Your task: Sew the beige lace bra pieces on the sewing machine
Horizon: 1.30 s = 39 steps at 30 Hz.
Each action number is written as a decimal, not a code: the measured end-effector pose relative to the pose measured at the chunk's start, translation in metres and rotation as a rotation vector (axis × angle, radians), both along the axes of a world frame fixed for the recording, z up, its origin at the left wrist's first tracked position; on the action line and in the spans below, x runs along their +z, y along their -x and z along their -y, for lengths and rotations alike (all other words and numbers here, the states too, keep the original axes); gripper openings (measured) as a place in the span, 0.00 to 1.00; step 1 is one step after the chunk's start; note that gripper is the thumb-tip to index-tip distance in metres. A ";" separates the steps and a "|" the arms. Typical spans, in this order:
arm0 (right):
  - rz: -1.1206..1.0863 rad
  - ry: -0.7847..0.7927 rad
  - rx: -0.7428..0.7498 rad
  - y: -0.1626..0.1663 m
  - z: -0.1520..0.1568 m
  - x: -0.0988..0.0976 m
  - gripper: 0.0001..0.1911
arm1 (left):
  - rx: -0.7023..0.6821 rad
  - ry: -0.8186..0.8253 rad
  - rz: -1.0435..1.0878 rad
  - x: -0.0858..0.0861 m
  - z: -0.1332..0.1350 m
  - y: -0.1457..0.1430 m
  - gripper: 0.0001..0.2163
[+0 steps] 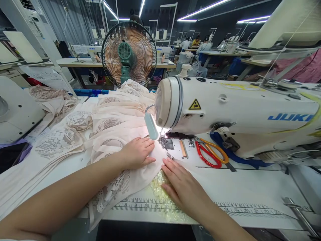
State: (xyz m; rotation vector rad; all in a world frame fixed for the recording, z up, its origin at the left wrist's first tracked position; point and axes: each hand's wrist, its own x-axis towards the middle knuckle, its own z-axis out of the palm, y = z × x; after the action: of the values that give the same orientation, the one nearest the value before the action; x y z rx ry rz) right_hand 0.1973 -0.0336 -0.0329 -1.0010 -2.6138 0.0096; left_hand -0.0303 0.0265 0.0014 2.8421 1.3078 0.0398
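Pale pink fabric with lace panels (147,174) lies under the needle area of a white sewing machine (240,107). My left hand (137,152) rests flat on this fabric, just left of the presser foot, fingers stretched toward it. At the fabric's right edge lies my right hand (183,184), its fingers extended and its fingertips touching the cloth near the needle plate. Beneath that hand is a crinkled yellowish clear film (160,187) on the table. A small lamp (151,126) lights the stitching spot. The needle itself is hard to make out.
Red and orange scissors (209,153) lie right of the needle plate. Stacked lace pieces (112,113) spread behind and left. A printed ruler strip (240,208) runs along the front edge. A large fan (129,53) stands behind; several people work farther back.
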 end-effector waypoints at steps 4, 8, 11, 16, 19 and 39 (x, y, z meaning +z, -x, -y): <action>-0.001 -0.014 0.003 0.000 0.000 0.001 0.21 | -0.002 -0.016 -0.006 0.001 0.000 0.000 0.24; -0.002 -0.001 -0.003 0.004 -0.004 0.001 0.22 | -0.022 -0.048 -0.023 0.005 -0.003 0.001 0.23; 0.005 0.048 -0.024 0.008 -0.008 0.003 0.24 | -0.084 -0.089 -0.061 0.009 -0.015 0.006 0.21; 0.036 0.118 -0.064 0.017 -0.012 0.010 0.26 | -0.272 -0.187 -0.138 0.018 -0.039 0.011 0.21; 0.034 0.140 -0.100 0.024 -0.013 0.014 0.26 | -0.312 -0.240 -0.147 0.027 -0.031 0.001 0.15; -0.100 0.110 -0.097 0.022 -0.012 0.009 0.21 | -0.246 -0.032 0.032 0.005 0.010 0.013 0.17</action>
State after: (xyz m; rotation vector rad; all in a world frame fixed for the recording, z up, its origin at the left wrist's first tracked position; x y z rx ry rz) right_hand 0.1752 -0.0218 -0.0237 -1.1334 -2.4951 0.1767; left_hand -0.0434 0.0169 0.0063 2.9921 0.9516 0.1034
